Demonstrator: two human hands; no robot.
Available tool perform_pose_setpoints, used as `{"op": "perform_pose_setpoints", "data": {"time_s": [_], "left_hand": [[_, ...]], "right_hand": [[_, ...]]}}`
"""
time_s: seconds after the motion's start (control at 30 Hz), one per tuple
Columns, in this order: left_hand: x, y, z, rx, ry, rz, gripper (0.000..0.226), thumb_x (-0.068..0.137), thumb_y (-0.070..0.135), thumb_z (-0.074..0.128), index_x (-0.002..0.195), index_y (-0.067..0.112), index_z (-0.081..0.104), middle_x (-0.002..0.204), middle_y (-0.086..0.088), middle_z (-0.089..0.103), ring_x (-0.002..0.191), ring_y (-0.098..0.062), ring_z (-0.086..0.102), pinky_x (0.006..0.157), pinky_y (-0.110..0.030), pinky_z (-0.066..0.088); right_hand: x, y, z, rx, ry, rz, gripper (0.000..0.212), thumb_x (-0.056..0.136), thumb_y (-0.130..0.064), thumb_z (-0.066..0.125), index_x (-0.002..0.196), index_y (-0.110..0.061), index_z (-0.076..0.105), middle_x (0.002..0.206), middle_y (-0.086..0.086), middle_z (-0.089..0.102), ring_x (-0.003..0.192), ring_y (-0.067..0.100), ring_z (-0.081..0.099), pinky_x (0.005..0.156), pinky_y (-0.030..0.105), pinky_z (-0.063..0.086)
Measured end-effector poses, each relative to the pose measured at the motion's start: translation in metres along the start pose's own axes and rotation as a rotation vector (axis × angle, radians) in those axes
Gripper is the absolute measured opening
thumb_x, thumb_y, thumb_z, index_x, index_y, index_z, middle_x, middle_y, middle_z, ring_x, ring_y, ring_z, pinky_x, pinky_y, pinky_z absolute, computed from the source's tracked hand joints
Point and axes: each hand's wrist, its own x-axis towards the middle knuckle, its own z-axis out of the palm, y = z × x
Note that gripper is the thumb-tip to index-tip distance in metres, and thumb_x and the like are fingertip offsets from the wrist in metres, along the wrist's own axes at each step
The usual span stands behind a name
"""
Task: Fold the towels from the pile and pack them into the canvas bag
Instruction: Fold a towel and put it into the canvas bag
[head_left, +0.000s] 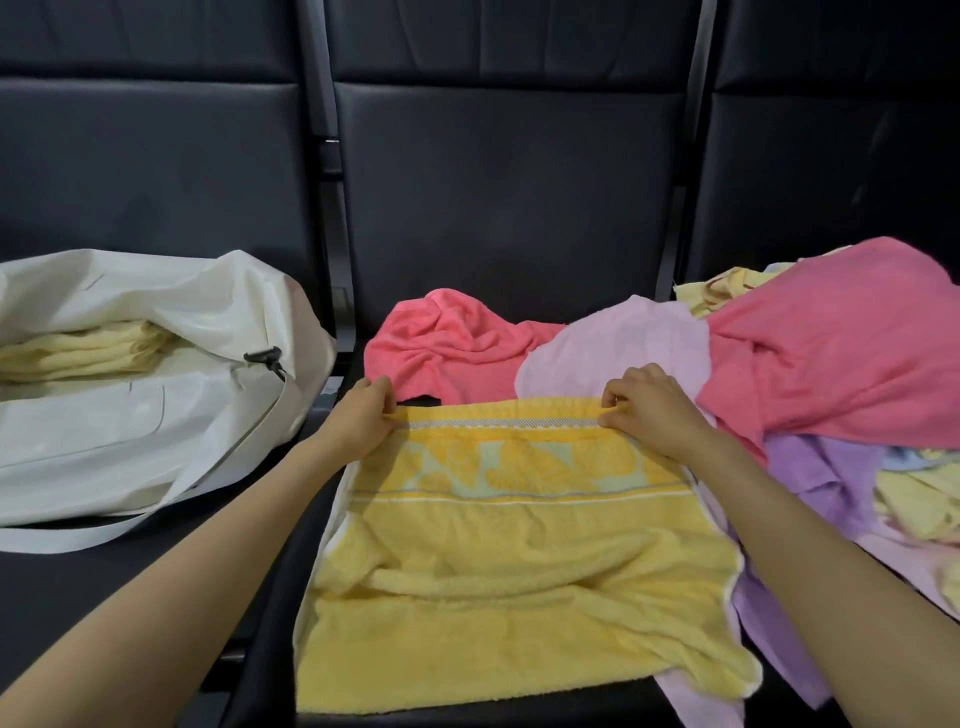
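Head view, from the left: the canvas bag (104, 431) lies slumped on the left seat, mouth open, with folded pale yellow towels (88, 348) inside. My left hand (363, 415) pinches the far left corner of the yellow towel (493, 571), thumb and fingers closed on the hem. My right hand (649, 410) pinches the far right corner the same way. The towel lies spread on the middle seat (519, 291) in front of me, its right edge against the pile (831, 353) of pink, lilac and purple towels.

I judge it light, soft and limp: terry that sags and wrinkles wherever it isn't held, neither slippery nor fragile. The firmer woven hem at the corners is the best hold, both at once, to keep the edge straight. It is pale yellow, with a deeper orange band carrying pale green shapes near the far edge, thin white lines below that, and rumpled ridges across the middle.
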Motion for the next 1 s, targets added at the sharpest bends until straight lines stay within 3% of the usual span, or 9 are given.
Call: {"op": "perform_pose_setpoints", "data": {"time_s": [0.1, 0.17, 0.3, 0.43, 0.57, 0.63, 0.8, 0.9, 1.0], "left_hand": [[-0.003, 0.005, 0.001, -0.001, 0.006, 0.091, 0.031, 0.088, 0.011, 0.065, 0.111, 0.011, 0.045, 0.104, -0.004, 0.041, 0.091, -0.027, 0.049, 0.078, -0.034, 0.042], [-0.004, 0.002, 0.000, 0.060, -0.014, 0.121, 0.033, 0.090, 0.009, 0.059, 0.122, 0.011, 0.049, 0.113, -0.008, 0.052, 0.098, -0.029, 0.054, 0.083, -0.039, 0.047], [-0.019, -0.003, -0.007, 0.148, 0.073, 0.189, 0.013, 0.095, 0.013, 0.055, 0.103, 0.006, 0.063, 0.093, -0.013, 0.065, 0.090, -0.033, 0.060, 0.072, -0.041, 0.046], [-0.045, -0.001, -0.028, 0.200, 0.155, 0.231, 0.021, 0.097, 0.011, 0.046, 0.110, 0.009, 0.063, 0.099, -0.011, 0.064, 0.091, -0.030, 0.059, 0.074, -0.042, 0.048], [-0.076, 0.011, -0.062, 0.327, 0.166, 0.242, 0.027, 0.095, 0.004, 0.043, 0.119, 0.008, 0.055, 0.109, -0.010, 0.061, 0.094, -0.030, 0.061, 0.072, -0.039, 0.049], [-0.091, 0.025, -0.084, 0.268, 0.200, 0.210, 0.031, 0.095, 0.002, 0.036, 0.121, 0.009, 0.050, 0.114, -0.010, 0.056, 0.100, -0.031, 0.058, 0.077, -0.039, 0.046], [-0.125, 0.077, -0.151, -0.187, 0.280, 0.189, 0.022, 0.103, 0.019, 0.032, 0.085, 0.009, 0.040, 0.076, -0.001, 0.044, 0.076, -0.022, 0.043, 0.061, -0.030, 0.034], [-0.149, 0.103, -0.201, -0.139, 0.261, 0.265, 0.027, 0.100, 0.033, 0.047, 0.088, 0.009, 0.042, 0.080, 0.000, 0.047, 0.075, -0.019, 0.044, 0.060, -0.024, 0.034], [-0.161, 0.117, -0.241, -0.112, 0.411, 0.365, 0.023, 0.097, 0.028, 0.054, 0.083, 0.012, 0.046, 0.082, 0.000, 0.046, 0.077, -0.019, 0.045, 0.060, -0.026, 0.032]], "right_hand": [[-0.011, 0.002, -0.006, 0.162, 0.036, -0.006, 0.011, 0.088, -0.025, 0.067, 0.088, -0.023, 0.056, 0.085, -0.011, 0.046, 0.086, 0.015, 0.050, 0.071, 0.031, 0.039], [-0.016, 0.000, -0.010, 0.187, 0.024, 0.000, 0.015, 0.089, -0.021, 0.065, 0.090, -0.023, 0.050, 0.083, -0.010, 0.046, 0.082, 0.019, 0.051, 0.070, 0.036, 0.042], [-0.023, -0.002, -0.016, 0.158, 0.001, 0.037, 0.027, 0.092, -0.023, 0.063, 0.117, -0.023, 0.054, 0.084, -0.010, 0.043, 0.081, 0.017, 0.049, 0.068, 0.032, 0.039], [-0.041, -0.006, -0.031, 0.168, 0.068, 0.020, 0.018, 0.088, -0.026, 0.069, 0.099, -0.012, 0.070, 0.077, -0.009, 0.044, 0.078, 0.017, 0.049, 0.069, 0.031, 0.037], [-0.067, -0.026, -0.055, 0.233, 0.151, -0.006, 0.015, 0.086, -0.025, 0.071, 0.087, -0.011, 0.070, 0.073, -0.002, 0.050, 0.072, 0.019, 0.049, 0.064, 0.031, 0.032], [-0.078, -0.041, -0.078, 0.290, 0.187, 0.012, 0.012, 0.085, -0.025, 0.072, 0.083, -0.013, 0.070, 0.074, 0.002, 0.059, 0.071, 0.019, 0.051, 0.062, 0.031, 0.033], [-0.097, -0.077, -0.168, 0.334, 0.368, 0.065, 0.017, 0.079, -0.036, 0.075, 0.069, -0.029, 0.064, 0.062, -0.007, 0.059, 0.063, 0.010, 0.051, 0.061, 0.032, 0.039], [-0.107, -0.087, -0.220, 0.267, 0.441, 0.076, 0.013, 0.081, -0.043, 0.071, 0.075, -0.032, 0.068, 0.077, -0.009, 0.060, 0.082, 0.017, 0.058, 0.073, 0.036, 0.045], [-0.116, -0.098, -0.258, 0.292, 0.568, 0.069, 0.021, 0.087, -0.038, 0.066, 0.090, -0.018, 0.070, 0.094, -0.001, 0.050, 0.089, 0.018, 0.051, 0.081, 0.038, 0.043]]}}
